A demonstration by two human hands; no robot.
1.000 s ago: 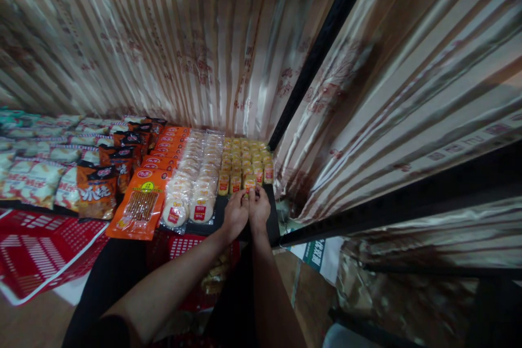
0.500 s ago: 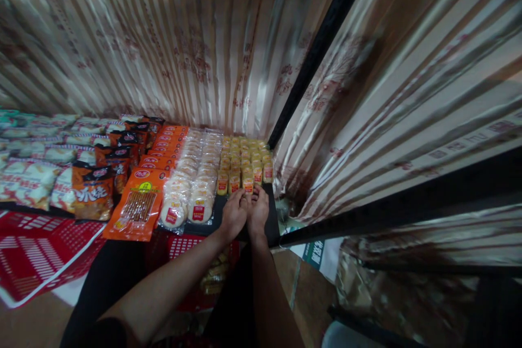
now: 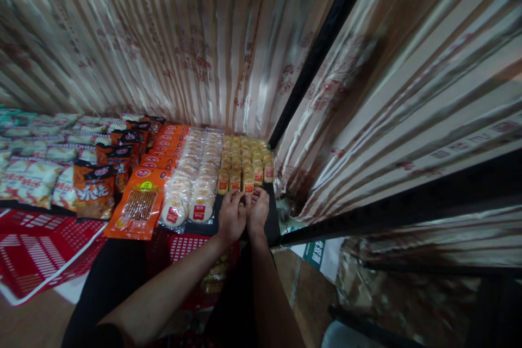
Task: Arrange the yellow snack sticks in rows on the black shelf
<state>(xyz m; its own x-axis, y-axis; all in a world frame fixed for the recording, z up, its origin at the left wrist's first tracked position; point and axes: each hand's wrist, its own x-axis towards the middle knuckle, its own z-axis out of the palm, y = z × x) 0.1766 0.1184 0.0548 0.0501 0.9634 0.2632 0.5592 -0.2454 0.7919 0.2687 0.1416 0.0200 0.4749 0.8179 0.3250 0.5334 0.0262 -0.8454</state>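
Observation:
Both hands meet at the front edge of a dark shelf point(image 3: 270, 216). My left hand point(image 3: 230, 215) and my right hand point(image 3: 258, 211) have their fingers curled together just below the front row of small yellow snack packs point(image 3: 244, 163). The fingertips touch the nearest packs of that row. Whether a pack sits inside the fingers is hidden. To the left of the hands lie rows of round pale cakes in clear wrappers point(image 3: 196, 179).
Orange packets point(image 3: 138, 204) and other snack bags point(image 3: 94, 191) fill the shelf to the left. A red basket point(image 3: 32, 255) sits lower left, another red basket point(image 3: 191, 247) under my arms. Striped curtains point(image 3: 183, 38) hang behind, and a black post point(image 3: 322, 49) runs up to the right.
Both hands have stayed at the front of the yellow packs, with the fingers shifting slightly. The view has drifted a little.

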